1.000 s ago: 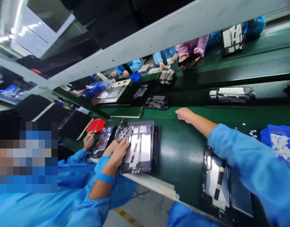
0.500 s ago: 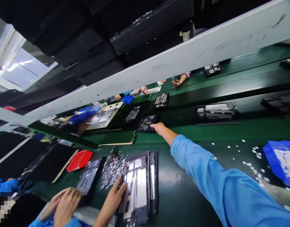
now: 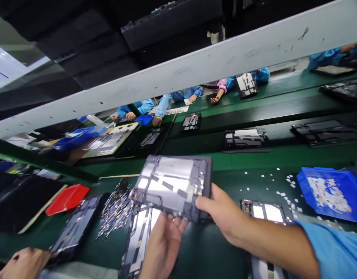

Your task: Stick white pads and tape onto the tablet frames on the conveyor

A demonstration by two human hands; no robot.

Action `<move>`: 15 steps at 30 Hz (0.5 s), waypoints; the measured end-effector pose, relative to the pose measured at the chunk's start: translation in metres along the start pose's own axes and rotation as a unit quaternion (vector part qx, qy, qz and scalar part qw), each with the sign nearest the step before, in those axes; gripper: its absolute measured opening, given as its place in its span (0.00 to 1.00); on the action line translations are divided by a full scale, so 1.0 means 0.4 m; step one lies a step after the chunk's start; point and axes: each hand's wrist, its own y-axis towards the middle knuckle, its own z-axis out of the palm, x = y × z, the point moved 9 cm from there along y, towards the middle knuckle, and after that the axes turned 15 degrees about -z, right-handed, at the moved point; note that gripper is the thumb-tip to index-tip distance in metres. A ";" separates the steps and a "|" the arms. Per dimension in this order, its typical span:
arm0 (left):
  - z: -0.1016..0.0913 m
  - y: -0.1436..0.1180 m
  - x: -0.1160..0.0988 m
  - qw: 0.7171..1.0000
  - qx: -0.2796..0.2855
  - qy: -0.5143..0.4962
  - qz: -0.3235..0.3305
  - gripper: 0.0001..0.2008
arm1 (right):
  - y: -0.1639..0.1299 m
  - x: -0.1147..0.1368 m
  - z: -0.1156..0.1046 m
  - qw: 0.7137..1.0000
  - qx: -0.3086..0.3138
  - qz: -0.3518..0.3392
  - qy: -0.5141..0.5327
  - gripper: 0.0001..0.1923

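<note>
An opened tablet, with silvery battery plates and dark ribbon strips showing, is held tilted above the green bench. My right hand pinches its right lower corner, thumb on top. Under its lower edge, my left hand has its palm turned up and its fingertips against the underside. Below lies another opened tablet, partly covered by the held one and my left hand. A pile of small metal parts is left of it. Beneath my right forearm is a further opened tablet.
A co-worker's hand touches a tablet at lower left. A red tray lies behind it. At right stands a blue bin with white scraps. Several tablets, including one, lie along the line. A white beam crosses overhead.
My right hand has brought a tablet from the line back towards me. My left hand has moved from the tablets on the bench to beneath it. The view has shifted right.
</note>
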 end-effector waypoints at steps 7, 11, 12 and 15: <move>0.098 0.000 0.142 0.998 -0.013 0.040 -0.040 0.34 | -0.188 0.019 -0.280 0.998 0.012 0.032 -0.055 0.40; 0.119 -0.002 0.209 0.979 0.046 0.162 -0.119 0.37 | -0.262 0.065 -0.515 0.968 -0.037 -0.024 -0.245 0.44; 0.139 -0.004 0.224 0.972 0.082 0.186 -0.121 0.38 | -0.283 0.061 -0.544 0.957 -0.023 -0.027 -0.289 0.43; 0.209 -0.015 0.259 0.948 0.184 0.243 -0.090 0.40 | -0.345 0.016 -0.584 0.930 -0.006 -0.027 -0.367 0.40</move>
